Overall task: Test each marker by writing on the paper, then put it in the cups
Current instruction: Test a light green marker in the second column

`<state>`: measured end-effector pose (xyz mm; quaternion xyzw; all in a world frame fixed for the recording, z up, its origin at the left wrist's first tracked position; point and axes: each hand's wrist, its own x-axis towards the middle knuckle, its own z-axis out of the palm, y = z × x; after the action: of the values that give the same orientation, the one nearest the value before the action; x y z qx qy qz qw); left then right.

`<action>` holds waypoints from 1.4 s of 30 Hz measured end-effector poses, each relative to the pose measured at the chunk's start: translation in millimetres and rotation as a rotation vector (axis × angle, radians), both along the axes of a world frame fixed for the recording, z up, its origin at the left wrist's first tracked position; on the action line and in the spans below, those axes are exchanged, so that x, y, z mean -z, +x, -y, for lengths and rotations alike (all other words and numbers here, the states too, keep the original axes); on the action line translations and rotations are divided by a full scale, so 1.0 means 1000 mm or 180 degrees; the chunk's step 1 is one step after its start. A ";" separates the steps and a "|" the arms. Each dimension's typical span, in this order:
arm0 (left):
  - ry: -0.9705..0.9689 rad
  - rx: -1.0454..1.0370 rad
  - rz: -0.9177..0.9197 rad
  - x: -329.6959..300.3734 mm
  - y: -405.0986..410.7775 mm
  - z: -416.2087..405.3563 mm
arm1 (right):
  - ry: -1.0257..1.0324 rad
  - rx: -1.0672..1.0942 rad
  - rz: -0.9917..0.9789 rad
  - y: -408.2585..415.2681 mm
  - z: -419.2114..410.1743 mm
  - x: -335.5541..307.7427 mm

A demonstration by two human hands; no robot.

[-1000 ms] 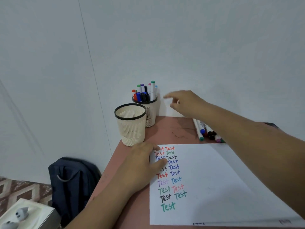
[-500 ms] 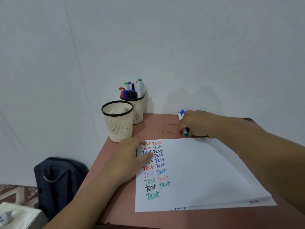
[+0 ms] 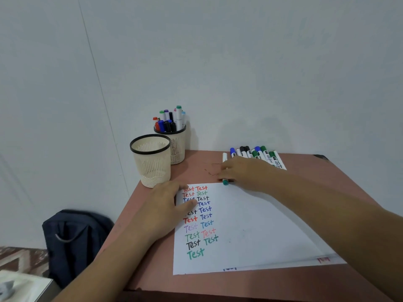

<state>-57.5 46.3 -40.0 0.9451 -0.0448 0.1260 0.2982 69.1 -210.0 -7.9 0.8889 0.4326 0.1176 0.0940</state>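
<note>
A plain white wall (image 3: 239, 62) with a thin vertical seam rises behind the reddish-brown surface (image 3: 327, 184). On the patterned floor (image 3: 19, 258) at its left stands a dark blue backpack (image 3: 74, 240), lit softly and evenly.

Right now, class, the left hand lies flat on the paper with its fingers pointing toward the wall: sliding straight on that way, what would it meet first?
Probably the empty cup, just beyond the left hand past the paper edge, though depth is hard to judge.
</note>
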 end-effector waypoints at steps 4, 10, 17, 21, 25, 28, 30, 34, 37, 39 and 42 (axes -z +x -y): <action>-0.0009 -0.0006 0.0001 -0.001 0.000 0.000 | -0.0124 -0.0223 0.0272 -0.002 -0.007 -0.005; -0.0182 0.0018 0.0140 0.001 0.001 -0.001 | 0.1622 -0.0158 -0.0239 -0.027 -0.013 -0.018; -0.0206 0.0237 0.0855 0.001 -0.006 0.002 | 0.4893 0.0376 -0.2841 -0.081 -0.030 -0.036; -0.0388 0.0469 0.0786 0.000 -0.012 0.003 | 0.5326 0.0564 -0.3167 -0.099 -0.036 -0.028; -0.0066 0.0492 0.0952 0.001 -0.012 0.004 | 0.5485 0.0686 -0.3395 -0.118 -0.046 -0.017; 0.0003 0.0367 0.0949 -0.003 -0.017 0.004 | 0.5699 0.0829 -0.3458 -0.128 -0.054 -0.015; -0.0180 0.0371 0.0903 -0.006 -0.024 0.002 | 0.5812 0.0852 -0.3459 -0.133 -0.058 -0.017; -0.0483 0.0509 0.0708 -0.010 -0.030 -0.001 | 0.6116 0.0991 -0.3271 -0.142 -0.057 -0.022; -0.0641 0.0519 0.0801 -0.006 -0.029 -0.003 | 0.6633 0.1382 -0.3315 -0.145 -0.044 -0.021; -0.0576 0.0398 0.0801 -0.007 -0.028 -0.004 | 0.6754 0.1340 -0.3506 -0.149 -0.031 -0.017; -0.0287 0.0189 0.0606 -0.013 -0.034 0.000 | 0.6606 0.1183 -0.3745 -0.159 -0.017 -0.007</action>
<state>-91.6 46.8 -27.3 0.9127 -0.0951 0.2082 0.3385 -90.0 -192.8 -0.7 0.5074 -0.0258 -0.0290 -0.8608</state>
